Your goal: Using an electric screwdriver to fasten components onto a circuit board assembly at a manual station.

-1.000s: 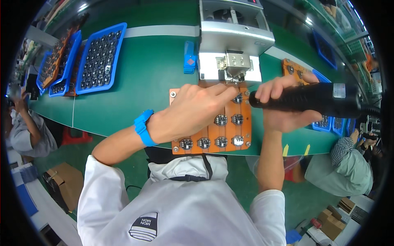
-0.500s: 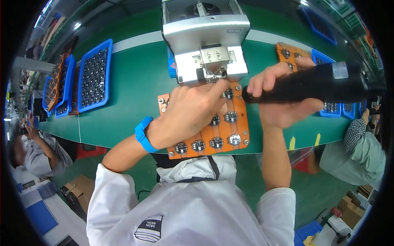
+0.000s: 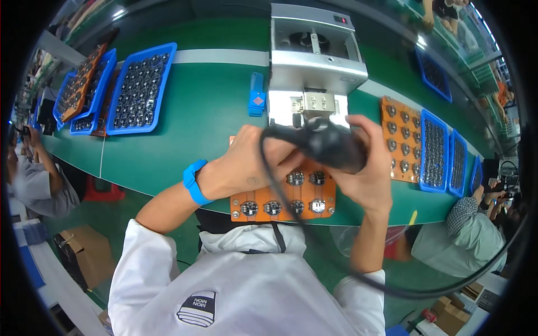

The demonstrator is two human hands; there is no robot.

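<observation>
My right hand (image 3: 370, 173) grips a thick black electric screwdriver (image 3: 336, 147), its cable (image 3: 386, 288) looping forward and then down to the right. The tool stands roughly upright over an orange fixture board (image 3: 284, 217), hiding its own tip. Several round metal parts with small circuit boards (image 3: 273, 208) sit in the board's recesses. My left hand (image 3: 244, 165), with a blue band (image 3: 195, 182) at the wrist, lies over the board's left side. Its fingers are drawn together toward the screwdriver; the fingertips are hidden behind tool and cable.
A silver screw feeder (image 3: 314, 67) stands just behind the board. Beside it lies a blue strap-like item (image 3: 256, 101). Blue trays of small parts (image 3: 166, 84) are at the left; another filled orange board (image 3: 397, 129) and more trays are right. Other people sit at both sides.
My right hand has swung the screwdriver from lying sideways to upright over the board, close to my left hand. The cable now crosses in front. The view has shifted, showing more of the right side.
</observation>
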